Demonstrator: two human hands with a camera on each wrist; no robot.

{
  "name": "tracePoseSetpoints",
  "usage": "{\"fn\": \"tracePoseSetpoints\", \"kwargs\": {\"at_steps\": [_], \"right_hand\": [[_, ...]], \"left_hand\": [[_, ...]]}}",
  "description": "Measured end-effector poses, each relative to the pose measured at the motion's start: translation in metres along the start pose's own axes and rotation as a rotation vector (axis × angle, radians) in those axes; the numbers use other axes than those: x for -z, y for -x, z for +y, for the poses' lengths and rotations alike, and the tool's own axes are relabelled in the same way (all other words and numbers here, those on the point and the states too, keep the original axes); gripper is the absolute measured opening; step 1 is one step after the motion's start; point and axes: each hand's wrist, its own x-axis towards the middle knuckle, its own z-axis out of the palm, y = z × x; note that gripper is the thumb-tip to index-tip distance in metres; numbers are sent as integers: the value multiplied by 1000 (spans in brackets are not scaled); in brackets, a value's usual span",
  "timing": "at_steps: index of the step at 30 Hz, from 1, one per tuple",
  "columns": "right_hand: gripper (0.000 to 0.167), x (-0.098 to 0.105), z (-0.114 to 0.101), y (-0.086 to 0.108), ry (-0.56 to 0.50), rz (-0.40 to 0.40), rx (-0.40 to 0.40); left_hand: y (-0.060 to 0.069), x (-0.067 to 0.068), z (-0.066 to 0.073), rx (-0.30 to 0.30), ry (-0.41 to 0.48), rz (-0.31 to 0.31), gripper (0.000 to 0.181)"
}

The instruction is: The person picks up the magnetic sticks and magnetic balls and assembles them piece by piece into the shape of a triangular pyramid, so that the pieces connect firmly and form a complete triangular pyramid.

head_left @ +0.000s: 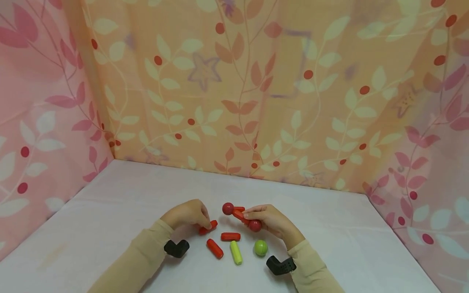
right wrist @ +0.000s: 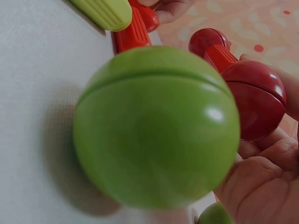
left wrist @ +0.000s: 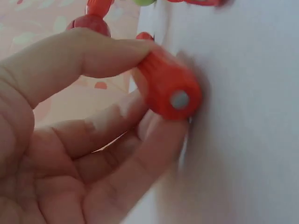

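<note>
Your left hand pinches a red stick, well in from the left edge of the tabletop. Your right hand holds a second red stick with a red ball on each end. You seem to be picking up another piece. Next, probably lift it and bring its tip to one ball.

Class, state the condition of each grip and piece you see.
Left grip: pinching
Red rod in left grip: held
Right grip: holding
Red rod in right grip: held, joined at both ends
Two red balls: joined to that rod
Back red rod: partly hidden
Middle red rod: lying on table
Slanted red rod: lying flat
Yellow-green rod: lying flat
Green ball: resting on table
</note>
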Motion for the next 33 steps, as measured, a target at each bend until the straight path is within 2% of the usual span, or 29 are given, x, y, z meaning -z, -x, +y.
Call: {"fn": "tracePoseSetpoints", "kwargs": {"at_steps": [4, 10, 19, 26, 33], "right_hand": [[33, -1, 0, 0, -6, 6, -1], [33, -1, 2, 0, -17, -1, -1], [35, 1, 2, -1, -23, -6, 1], [35, 0, 4, -2, -13, 1, -11], [36, 0, 3, -2, -12, 1, -8]], "left_hand": [[-4, 2, -4, 12, 57, 31, 11], [-4, 2, -5, 19, 143, 10, 11], [-4, 3, -1, -26, 249, 9, 16], [-2, -1, 4, -70, 263, 6, 16], [1, -3, 10, -74, 274, 17, 16]]}}
